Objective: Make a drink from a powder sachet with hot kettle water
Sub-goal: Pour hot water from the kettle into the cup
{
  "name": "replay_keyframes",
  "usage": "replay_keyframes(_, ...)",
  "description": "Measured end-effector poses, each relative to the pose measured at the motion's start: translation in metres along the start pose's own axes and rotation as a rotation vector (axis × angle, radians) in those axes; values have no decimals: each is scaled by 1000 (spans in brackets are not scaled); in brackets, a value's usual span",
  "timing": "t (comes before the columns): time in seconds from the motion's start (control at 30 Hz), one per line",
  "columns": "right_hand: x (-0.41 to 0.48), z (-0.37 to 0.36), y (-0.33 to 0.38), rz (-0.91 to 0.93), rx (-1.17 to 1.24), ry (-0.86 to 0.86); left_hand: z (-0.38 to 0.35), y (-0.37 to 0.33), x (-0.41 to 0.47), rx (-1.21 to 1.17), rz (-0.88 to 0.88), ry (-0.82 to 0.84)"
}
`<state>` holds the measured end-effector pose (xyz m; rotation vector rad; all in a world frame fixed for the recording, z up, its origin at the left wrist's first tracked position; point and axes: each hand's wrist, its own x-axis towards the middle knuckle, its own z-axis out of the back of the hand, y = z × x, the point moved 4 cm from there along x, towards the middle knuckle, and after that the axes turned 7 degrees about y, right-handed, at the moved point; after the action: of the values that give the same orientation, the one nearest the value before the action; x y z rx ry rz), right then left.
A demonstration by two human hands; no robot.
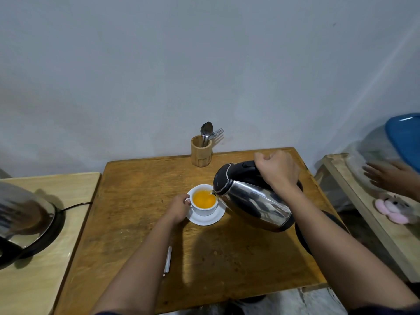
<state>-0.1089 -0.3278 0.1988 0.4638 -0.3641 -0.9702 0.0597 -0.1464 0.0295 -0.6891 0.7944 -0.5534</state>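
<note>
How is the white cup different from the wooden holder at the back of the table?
The white cup is glossy and has a handle; the wooden holder is taller, matt and handleless. The cup holds orange liquid; the holder holds spoons and a fork. The cup sits on a saucer; the holder stands on the table. Both are upright and open-topped.

No legible text, label, brand, number or sign appears on any item or surface in view.

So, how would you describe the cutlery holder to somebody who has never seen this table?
Start at the brown wooden table in the middle. At its far edge, near the wall, stands the cutlery holder. It is the only wooden cup, light-coloured, with spoons and a fork sticking out.
</note>
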Motion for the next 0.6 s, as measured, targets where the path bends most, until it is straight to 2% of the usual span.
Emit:
replay_keyframes(0.33,-3,-4,1,-17,5,-19,2,-1,-1,31,2,15)
replay_keyframes(0.6,-10,1,-15,-198,178,-57,6,-1,-3,44,-24,32)
